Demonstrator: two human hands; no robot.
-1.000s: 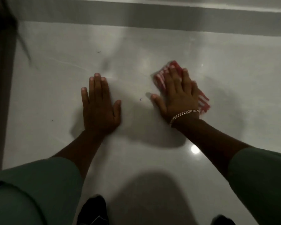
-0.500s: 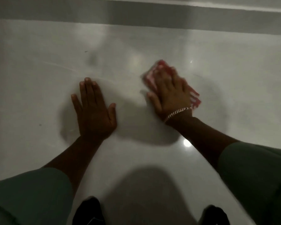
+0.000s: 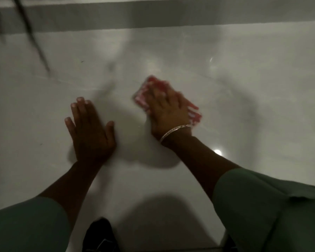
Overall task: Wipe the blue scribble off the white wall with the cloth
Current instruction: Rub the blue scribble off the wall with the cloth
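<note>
My right hand (image 3: 168,110), with a bracelet on the wrist, presses flat on a red and white cloth (image 3: 144,93) against the glossy white wall (image 3: 244,88). Motion blurs the hand and the cloth. My left hand (image 3: 91,131) lies flat on the wall to the left, fingers together, holding nothing. No blue scribble shows; the spot under the cloth is hidden. A tiny dark speck (image 3: 82,61) sits up and to the left.
A grey band (image 3: 171,17) runs across the top of the wall. Dark strands (image 3: 33,33) hang at the top left. Green sleeves cover both forearms. A dark shoe (image 3: 98,235) shows at the bottom, and a light glare (image 3: 217,152) sits near my right forearm.
My right hand and the cloth have slid a little to the left and down across the wall, now blurred. A small mark seen beside the thumb earlier no longer shows. My left hand stays flat.
</note>
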